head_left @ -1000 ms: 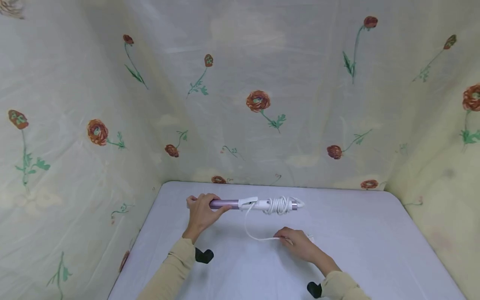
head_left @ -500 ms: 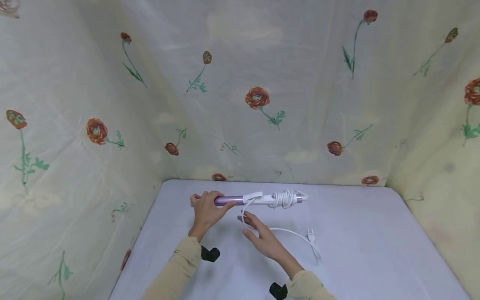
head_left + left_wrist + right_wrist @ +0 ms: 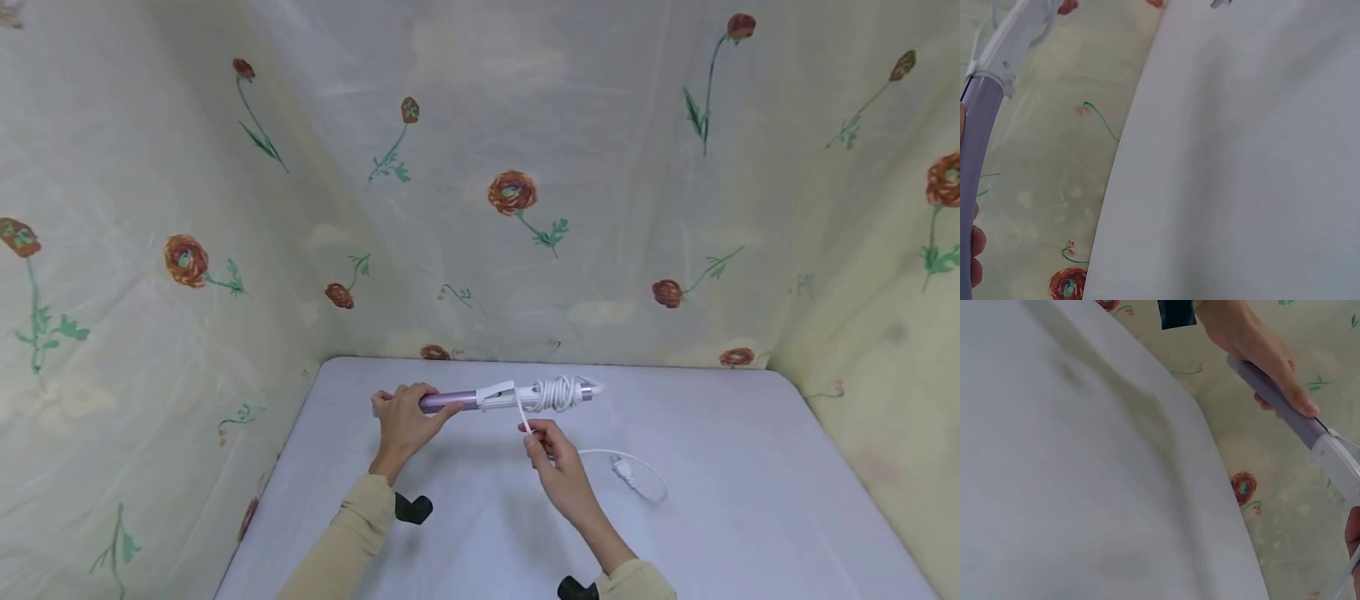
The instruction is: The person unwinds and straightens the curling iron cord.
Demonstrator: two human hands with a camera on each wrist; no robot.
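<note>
A curling iron point(image 3: 467, 399) with a purple barrel and white handle is held level above the table. My left hand point(image 3: 407, 423) grips its barrel near the left end, thumb along the near side. White power cord point(image 3: 556, 394) is wound in several turns round the handle. From beside the white lever point(image 3: 497, 389), a length of cord runs down to my right hand point(image 3: 564, 473), which pinches it between thumb and fingers. The loose cord curves off right to a white plug point(image 3: 622, 469). In the left wrist view, fingertips point(image 3: 978, 240) show behind the purple barrel point(image 3: 980, 137).
A table with a pale cloth point(image 3: 720, 467) lies below both hands. Flower-printed curtains point(image 3: 585, 167) rise at its back and both sides. Dark pieces point(image 3: 413, 509) stick out at the wrists.
My right hand first held the cord farther out, then moved up-left with fingers spread, and now pinches it near the handle. The plug end has shifted. My left hand keeps its grip.
</note>
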